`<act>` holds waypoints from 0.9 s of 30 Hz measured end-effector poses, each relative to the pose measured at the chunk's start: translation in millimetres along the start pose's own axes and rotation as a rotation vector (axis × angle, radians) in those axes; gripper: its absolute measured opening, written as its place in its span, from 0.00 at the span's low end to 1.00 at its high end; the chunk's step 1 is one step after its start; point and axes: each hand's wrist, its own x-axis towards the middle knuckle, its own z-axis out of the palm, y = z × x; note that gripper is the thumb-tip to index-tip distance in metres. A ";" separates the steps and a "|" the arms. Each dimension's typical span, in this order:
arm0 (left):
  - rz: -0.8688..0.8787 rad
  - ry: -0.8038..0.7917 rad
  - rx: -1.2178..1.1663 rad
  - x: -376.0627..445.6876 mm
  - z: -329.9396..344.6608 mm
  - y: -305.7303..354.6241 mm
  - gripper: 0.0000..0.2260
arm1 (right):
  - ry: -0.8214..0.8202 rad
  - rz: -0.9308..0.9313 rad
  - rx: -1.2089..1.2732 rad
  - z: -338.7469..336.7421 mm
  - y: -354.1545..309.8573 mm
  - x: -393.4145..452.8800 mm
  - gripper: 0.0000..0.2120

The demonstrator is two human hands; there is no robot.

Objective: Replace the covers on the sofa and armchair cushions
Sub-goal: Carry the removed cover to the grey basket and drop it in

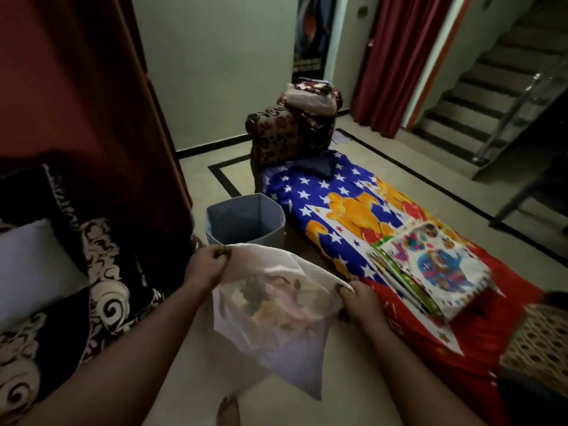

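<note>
A thin white cushion cover (276,312) with a faint flower print hangs in front of me over the floor. My left hand (206,265) pinches its upper left edge and my right hand (358,302) pinches its upper right edge. A bare white cushion (27,265) lies on the dark sofa (104,290) with cream swirls at the left. A stack of folded colourful covers (436,272) sits on the bright bedsheet (347,210) at the right. The patterned armchair (285,136) stands further back, with folded cloth piled on it.
A grey fabric bin (246,219) stands open on the floor just beyond my hands. Red curtains (396,63) hang at the back, and another at the left. Stairs (479,96) rise at the right. A woven basket (541,342) sits at the right edge. My bare foot (227,410) shows below.
</note>
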 end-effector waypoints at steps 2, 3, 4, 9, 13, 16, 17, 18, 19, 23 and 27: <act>-0.066 0.014 -0.022 26.0 -3.8 -12.0 0.09 | 0.003 0.072 0.113 22.1 -38.9 23.9 0.11; -0.085 0.021 -0.043 34.8 -3.5 -16.0 0.13 | 0.006 0.105 0.162 30.8 -55.6 31.8 0.11; -0.100 0.030 -0.066 46.5 -5.5 -20.0 0.16 | 0.009 0.125 0.203 42.0 -74.1 42.9 0.11; -0.117 0.023 -0.191 90.3 -3.6 -22.6 0.08 | -0.047 0.077 0.227 93.5 -153.1 84.4 0.10; -0.110 -0.109 -0.399 117.2 9.4 -8.1 0.09 | -0.136 -0.132 0.080 137.1 -193.9 113.2 0.07; -0.145 -0.281 -0.592 144.3 16.0 11.1 0.13 | -0.228 -0.300 -0.140 161.2 -215.2 141.4 0.04; -0.160 -0.302 -0.618 156.2 18.6 15.3 0.16 | -0.249 -0.337 -0.201 167.7 -219.3 153.1 0.04; -0.176 -0.298 -0.617 167.9 19.8 18.9 0.18 | -0.265 -0.365 -0.246 172.4 -222.3 164.1 0.05; -0.189 -0.269 -0.580 184.4 21.2 20.8 0.21 | -0.289 -0.386 -0.272 175.8 -225.7 179.3 0.07; -0.259 -0.211 -0.497 255.4 24.0 25.7 0.16 | -0.491 -0.480 -0.162 173.4 -238.4 240.7 0.15; -0.291 -0.151 -0.358 327.2 26.1 30.6 0.11 | -0.548 -0.421 -0.125 172.2 -251.9 309.9 0.13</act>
